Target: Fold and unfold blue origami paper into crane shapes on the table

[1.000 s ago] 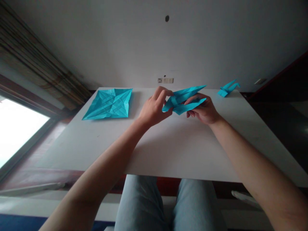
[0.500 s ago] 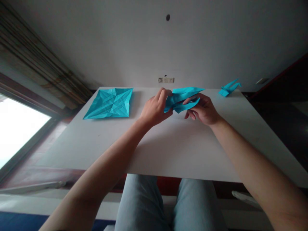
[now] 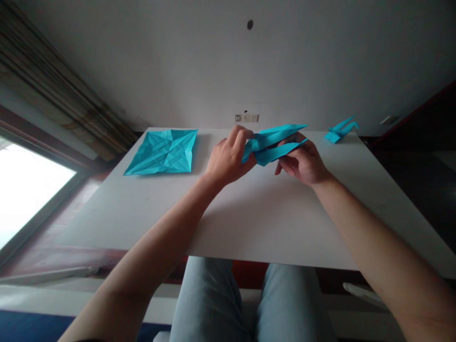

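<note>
Paper, blue and folded, is up between my two hands, above the far part of the white table. My left hand grips its blunt end, the thumb below and bent fingers above, palm turned inward. Two long prongs run from that end toward the right, pointed at their tips, with a gap between them. My right hand is curled at the pointed side, fingers against the lower prong; the paper hides some of them, so I cannot tell whether they pinch it or only support it. To my left, well apart, a creased blue sheet lies spread out, its edges slightly raised. Near the far right corner stands a finished blue crane. Beyond the table, wall sockets sit low on the wall.
</note>
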A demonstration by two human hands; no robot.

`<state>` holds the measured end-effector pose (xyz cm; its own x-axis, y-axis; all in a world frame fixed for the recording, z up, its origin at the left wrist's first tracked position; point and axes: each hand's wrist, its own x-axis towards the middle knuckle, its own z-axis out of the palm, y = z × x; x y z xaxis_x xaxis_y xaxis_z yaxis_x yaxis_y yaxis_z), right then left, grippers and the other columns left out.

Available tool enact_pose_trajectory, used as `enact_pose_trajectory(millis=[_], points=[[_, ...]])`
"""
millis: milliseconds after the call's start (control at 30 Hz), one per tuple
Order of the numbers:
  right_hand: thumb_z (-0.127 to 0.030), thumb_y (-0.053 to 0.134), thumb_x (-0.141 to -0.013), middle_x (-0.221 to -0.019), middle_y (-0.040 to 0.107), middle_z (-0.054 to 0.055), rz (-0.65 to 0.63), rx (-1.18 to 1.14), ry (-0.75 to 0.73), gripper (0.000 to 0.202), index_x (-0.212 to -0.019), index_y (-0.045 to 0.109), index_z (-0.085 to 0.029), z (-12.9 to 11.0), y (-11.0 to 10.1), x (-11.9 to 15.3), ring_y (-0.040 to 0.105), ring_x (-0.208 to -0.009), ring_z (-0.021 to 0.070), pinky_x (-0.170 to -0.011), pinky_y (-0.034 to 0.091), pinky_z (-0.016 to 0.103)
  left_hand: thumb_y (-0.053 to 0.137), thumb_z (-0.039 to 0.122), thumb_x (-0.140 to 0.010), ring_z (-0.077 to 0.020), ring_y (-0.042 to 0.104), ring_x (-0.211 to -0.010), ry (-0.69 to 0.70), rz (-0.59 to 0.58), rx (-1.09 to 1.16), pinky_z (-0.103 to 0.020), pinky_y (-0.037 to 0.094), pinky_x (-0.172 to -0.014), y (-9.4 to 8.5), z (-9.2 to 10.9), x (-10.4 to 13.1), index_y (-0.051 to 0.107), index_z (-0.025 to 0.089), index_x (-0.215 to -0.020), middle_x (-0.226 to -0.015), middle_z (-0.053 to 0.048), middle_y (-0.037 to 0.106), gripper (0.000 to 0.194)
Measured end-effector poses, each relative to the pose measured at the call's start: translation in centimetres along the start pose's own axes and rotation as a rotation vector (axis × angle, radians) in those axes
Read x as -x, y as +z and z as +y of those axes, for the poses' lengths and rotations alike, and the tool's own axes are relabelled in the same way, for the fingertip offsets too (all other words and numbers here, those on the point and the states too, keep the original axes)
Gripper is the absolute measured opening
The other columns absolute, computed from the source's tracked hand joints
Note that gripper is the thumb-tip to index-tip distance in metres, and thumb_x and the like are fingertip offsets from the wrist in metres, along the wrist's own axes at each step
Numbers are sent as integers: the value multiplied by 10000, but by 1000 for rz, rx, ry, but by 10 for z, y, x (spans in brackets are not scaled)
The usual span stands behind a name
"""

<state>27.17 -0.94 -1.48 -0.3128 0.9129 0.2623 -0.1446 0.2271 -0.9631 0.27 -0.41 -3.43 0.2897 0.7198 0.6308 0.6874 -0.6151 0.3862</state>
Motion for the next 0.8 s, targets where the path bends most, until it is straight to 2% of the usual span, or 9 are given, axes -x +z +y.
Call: enact_pose_trajectory(millis=[100, 200, 300, 400, 533, 633, 700, 800], points=[[-635, 1091, -913, -517, 543, -135, 50, -13, -48, 405, -1006, 781, -390, 3, 0, -2, 366, -418, 160, -545, 693, 429, 720, 409, -1240, -271, 892, -1054, -46, 13, 30, -382, 712, -916, 2, -4, 0, 733, 281, -1546, -1456, -128, 898, 332], [-650, 1151, -881, -537, 562, -131, 65, 11, -77, 455, -1041, 804, -402, 6, -6, -6, 404, -454, 168, -550, 709, 422, 711, 364, -1255, -232, 887, -978, -81, 36, 58, -343, 683, -872, 6, -10, 0, 737, 282, -1487, -1337, -92, 934, 248], [-608, 1190, -889, -579, 581, -110, 38, 3, -79, 471, -1004, 786, -395, 9, -12, -8, 464, -494, 165, -566, 726, 392, 719, 365, -1267, -218, 892, -964, -79, 47, 33, -326, 664, -864, 6, -12, -1, 765, 272, -1391, -1258, -78, 940, 162], [-531, 1185, -922, -603, 602, -109, 46, -20, -75, 446, -1008, 772, -383, 11, -14, -10, 491, -489, 151, -561, 714, 355, 702, 346, -1269, -228, 914, -1032, -23, 82, -11, -330, 668, -877, 1, -8, -2, 801, 258, -1336, -1326, -104, 940, 148], [-531, 1162, -944, -607, 628, -131, 116, -22, -102, 430, -1047, 779, -365, 13, -12, -12, 451, -455, 119, -512, 673, 307, 669, 317, -1282, -269, 925, -1207, 55, 131, -78, -402, 711, -1017, -6, -2, -2, 840, 273, -1269, -1526, -134, 922, 177], [-555, 1172, -926, -591, 588, -136, 127, -47, -96, 508, -987, 710, -352, 19, -17, -17, 411, -434, 106, -475, 641, 291, 705, 303, -1272, -297, 918, -1286, 118, 139, -104, -478, 704, -1154, -9, -2, -3, 851, 295, -1224, -1525, -111, 933, 153], [-537, 1185, -911, -595, 575, -129, 134, -52, -73, 536, -967, 686, -350, 24, -21, -21, 404, -429, 105, -472, 644, 304, 749, 295, -1253, -306, 916, -1307, 140, 136, -95, -504, 693, -1192, -9, -2, -3, 849, 304, -1213, -1498, -97, 945, 108], [-482, 1199, -886, -618, 606, -124, 219, -22, -67, 511, -973, 713, -352, 28, -24, -23, 401, -421, 102, -462, 654, 322, 804, 302, -1232, -320, 914, -1343, 144, 138, -72, -528, 686, -1215, -10, -2, -3, 844, 303, -1203, -1488, -99, 952, 49]])
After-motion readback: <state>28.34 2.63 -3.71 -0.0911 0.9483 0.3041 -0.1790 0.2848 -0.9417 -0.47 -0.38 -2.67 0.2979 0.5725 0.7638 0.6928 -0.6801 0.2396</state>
